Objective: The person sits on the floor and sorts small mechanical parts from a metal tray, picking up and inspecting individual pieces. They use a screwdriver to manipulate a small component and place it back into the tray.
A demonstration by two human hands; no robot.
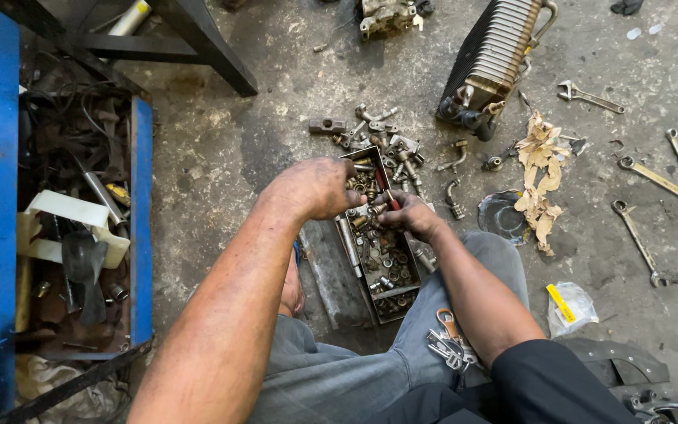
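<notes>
Metal tray [392, 292] of mixed nuts, bolts and small fittings lies on the concrete floor [221, 157], straight ahead of a seated person and running from just past their knee away toward the far side. Both bare, grease-darkened hands work over its far half. The left hand [315, 188] is curled palm down over the fasteners, its grip loosely bunched, though what it holds, if anything, is hidden under the knuckles. The right hand [410, 213] pinches a small red-handled tool [386, 194], likely a screwdriver, its tip down among the parts.

Sorting here would go best with slow stirring, one hand steadying the tray while the other picks, so that small pieces are not flicked over the low rim onto the floor.

Just beyond the tray sits a loose pile of bolts and fittings [378, 129]. Farther off and to the right stands a finned metal cooler core [492, 51] with pipe ends. Several spanners [665, 184] lie scattered at far right, near crumpled brown scraps [539, 177]. A small clear bag with a yellow label [568, 308] lies near the right leg, and a bunch of keys [449, 345] hangs at the person's grey trousers.

At left, a blue metal box [141, 220] holds cables, tools and a white plastic piece. The floor is grey, stained and oily, in what looks like a repair workshop.
</notes>
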